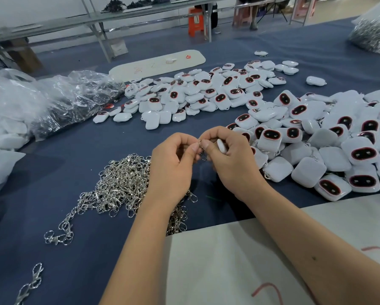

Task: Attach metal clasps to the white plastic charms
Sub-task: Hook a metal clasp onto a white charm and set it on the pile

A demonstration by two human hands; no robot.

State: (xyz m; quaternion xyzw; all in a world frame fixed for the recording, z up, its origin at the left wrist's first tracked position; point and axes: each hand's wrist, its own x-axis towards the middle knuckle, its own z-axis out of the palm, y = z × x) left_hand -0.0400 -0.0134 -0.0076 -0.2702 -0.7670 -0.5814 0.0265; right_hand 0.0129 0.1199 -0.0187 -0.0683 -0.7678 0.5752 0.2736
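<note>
Two bare hands meet at the centre of the frame above a dark blue table. The left hand has its fingers curled in, thumb and forefinger pinching one small metal clasp. The right hand pinches the same clasp with thumb and forefinger, its other fingers folded around one white charm, only a sliver of which shows between them. Clasp and charm touch or nearly touch; the join is hidden by fingertips.

Below left of the hands lies one tangled heap of silver clasps, too many to count, with two short strands loose nearer the lower left corner. Two big piles of white charms lie beyond: one in the upper middle, one at right, each far past counting. Three charms sit apart near the upper right. Clear plastic bags fill the left edge; one more bag sits at the upper right corner. A pale sheet covers the lower right.
</note>
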